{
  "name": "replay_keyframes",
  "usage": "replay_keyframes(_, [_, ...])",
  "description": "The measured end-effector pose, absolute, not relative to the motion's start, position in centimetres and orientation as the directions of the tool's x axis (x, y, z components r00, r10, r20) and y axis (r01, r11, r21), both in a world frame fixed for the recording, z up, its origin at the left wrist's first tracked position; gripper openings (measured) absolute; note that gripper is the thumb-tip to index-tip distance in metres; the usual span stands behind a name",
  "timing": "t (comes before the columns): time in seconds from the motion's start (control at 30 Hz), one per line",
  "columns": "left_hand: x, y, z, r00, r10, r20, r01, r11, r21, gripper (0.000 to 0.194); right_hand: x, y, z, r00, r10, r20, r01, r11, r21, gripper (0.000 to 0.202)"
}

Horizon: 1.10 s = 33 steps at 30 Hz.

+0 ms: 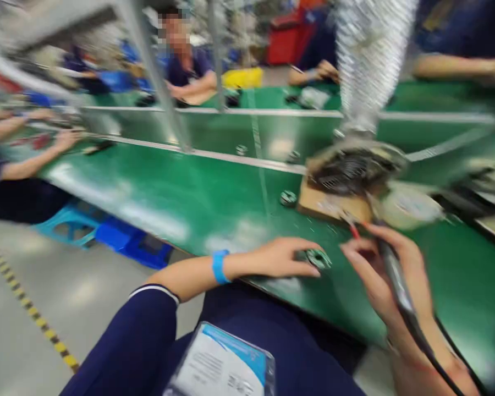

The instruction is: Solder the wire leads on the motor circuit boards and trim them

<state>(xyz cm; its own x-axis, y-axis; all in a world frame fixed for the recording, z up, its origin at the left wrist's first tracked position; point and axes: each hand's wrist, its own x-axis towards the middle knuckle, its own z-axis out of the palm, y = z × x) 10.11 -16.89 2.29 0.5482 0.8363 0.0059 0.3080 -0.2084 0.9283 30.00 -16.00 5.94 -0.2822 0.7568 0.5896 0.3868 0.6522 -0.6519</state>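
My left hand [282, 257] reaches over the green bench, thumb and fingers closed round a small round green circuit part [319, 259]. In my right hand [408, 275] lies a dark-handled soldering iron [396, 279], its cable running back past my wrist. A thin red piece, perhaps a wire [353, 229], shows at the fingertips of that hand; blur hides how it is held. Beyond my left hand, a similar round part [288, 198] rests on the bench. The two hands are apart.
A silvery exhaust duct [373, 60] drops to a hood [355, 165] above a cardboard box [324, 206]. Beside it sits a pale round container [412, 206]. Metal posts [152, 71] and a raised ledge [214, 158] border the bench. Co-workers sit across and at left.
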Motion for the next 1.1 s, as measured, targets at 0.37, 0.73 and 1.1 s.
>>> replay_keyframes(0.37, [9.9, -12.6, 4.5, 0.654, 0.756, -0.021, 0.359, -0.286, 0.888, 0.05, 30.5, -14.3, 4.3, -0.204, 0.958, 0.202, 0.289, 0.256, -0.923, 0.051])
replay_keyframes(0.73, [8.9, -11.0, 3.6, 0.643, 0.753, 0.142, 0.392, -0.483, 0.783, 0.047, 29.7, -12.0, 3.5, -0.265, 0.942, 0.206, 0.301, 0.284, -0.91, 0.048])
replay_keyframes(1.1, [8.7, -10.6, 2.5, 0.622, 0.75, 0.224, 0.315, -0.502, 0.805, 0.043, 28.5, -11.8, 3.6, -0.23, 0.94, 0.251, 0.304, 0.314, -0.899, 0.04])
